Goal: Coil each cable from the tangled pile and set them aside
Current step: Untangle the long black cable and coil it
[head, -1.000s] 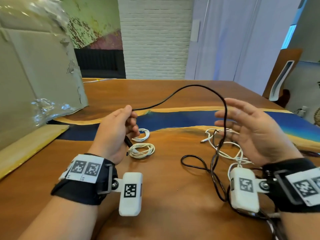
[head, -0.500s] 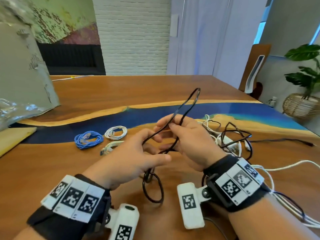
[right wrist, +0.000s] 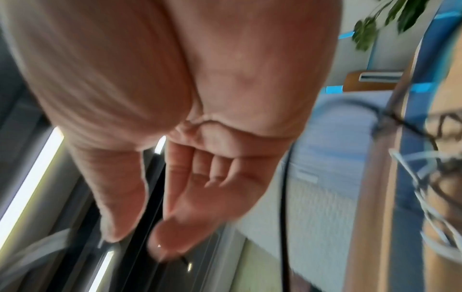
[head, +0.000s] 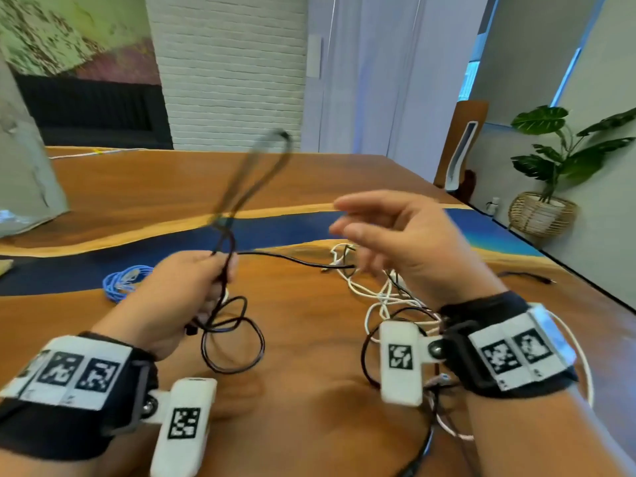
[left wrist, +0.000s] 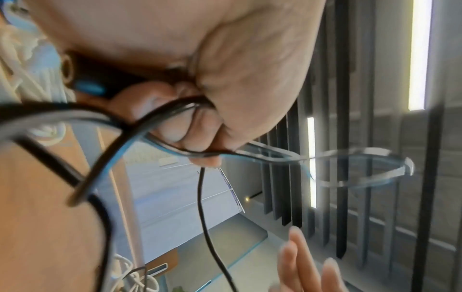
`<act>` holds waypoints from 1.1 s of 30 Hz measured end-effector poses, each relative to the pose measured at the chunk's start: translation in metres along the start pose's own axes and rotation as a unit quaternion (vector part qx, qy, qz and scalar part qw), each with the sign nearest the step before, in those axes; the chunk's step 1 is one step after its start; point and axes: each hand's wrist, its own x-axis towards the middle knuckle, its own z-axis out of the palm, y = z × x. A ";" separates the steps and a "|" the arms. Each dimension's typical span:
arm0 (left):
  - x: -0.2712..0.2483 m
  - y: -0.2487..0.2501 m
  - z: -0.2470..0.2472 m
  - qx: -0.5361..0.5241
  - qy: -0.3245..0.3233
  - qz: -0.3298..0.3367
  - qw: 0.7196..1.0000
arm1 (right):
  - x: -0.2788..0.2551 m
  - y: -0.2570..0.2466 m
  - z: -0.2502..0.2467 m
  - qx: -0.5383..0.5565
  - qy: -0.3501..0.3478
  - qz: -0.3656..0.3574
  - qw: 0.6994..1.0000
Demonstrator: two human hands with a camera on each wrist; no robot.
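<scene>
**Black cable half-coiled over wood-and-resin table**

Glossy brown wooden table (head: 309, 425) with a blue resin band across it; white brick wall and a potted plant (head: 564, 156) in a woven basket behind. One thin, smooth black cable (head: 234, 339) is gripped by the left hand (head: 179, 297), fingers curled round bunched strands. Round loops hang below the fist above the table, one long narrow loop sticks up, motion-blurred, and a single strand runs right to the tangled pile (head: 389, 294). The pile is made of thin white and black cables, lying on the table under the right hand (head: 406, 246); count cannot be told. The right hand is held above it with fingers straight and spread, nothing gripped, the black strand passing just below it. One blue cable coil (head: 120, 280) lies left, partly hidden behind the left hand. Two wrist bands with printed square markers and two white camera blocks are seen, covering part of the pile.
</scene>
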 end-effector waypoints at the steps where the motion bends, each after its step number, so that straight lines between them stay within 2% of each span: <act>1: 0.000 0.002 -0.002 -0.043 0.007 -0.008 0.999 | -0.002 -0.006 -0.017 -0.055 0.045 -0.007 0.997; 3: 0.000 0.003 -0.005 -0.084 0.010 -0.013 0.996 | -0.003 -0.013 -0.052 -0.211 0.089 0.000 0.973; 4: 0.000 0.004 -0.005 -0.088 0.008 -0.016 0.996 | -0.001 -0.013 -0.066 -0.275 0.081 0.027 0.958; 6: 0.000 0.003 -0.001 -0.077 0.002 -0.017 0.997 | 0.001 -0.009 -0.080 -0.347 0.006 0.123 0.930; 8: -0.003 0.003 0.005 -0.063 -0.003 -0.019 0.998 | 0.004 0.004 -0.079 -0.390 -0.094 0.221 0.889; 10: -0.006 0.003 0.010 -0.049 -0.018 -0.020 0.998 | 0.005 0.018 -0.069 -0.450 -0.153 0.252 0.843; 12: -0.010 0.004 0.015 -0.032 -0.032 -0.020 0.999 | 0.007 0.026 -0.062 -0.493 -0.159 0.241 0.820; 15: -0.011 0.004 0.016 -0.008 -0.044 -0.013 0.999 | 0.023 0.022 -0.070 -0.499 -0.084 0.224 0.833; 18: -0.015 0.004 0.018 0.012 -0.058 0.019 0.998 | 0.043 -0.005 -0.091 -0.421 0.040 0.201 0.884; 22: -0.018 0.017 0.036 0.065 -0.058 0.061 0.994 | 0.060 -0.061 -0.106 -0.351 0.164 0.110 0.915; 24: -0.015 0.031 0.047 0.083 -0.052 0.073 0.993 | 0.063 -0.087 -0.105 -0.282 0.213 0.053 0.934; 26: -0.010 0.047 0.055 0.098 -0.049 0.099 0.989 | 0.061 -0.105 -0.102 -0.238 0.219 0.012 0.946; 33: -0.009 0.090 0.080 -0.046 -0.064 0.141 0.987 | 0.031 -0.118 -0.089 -0.260 0.058 -0.001 0.964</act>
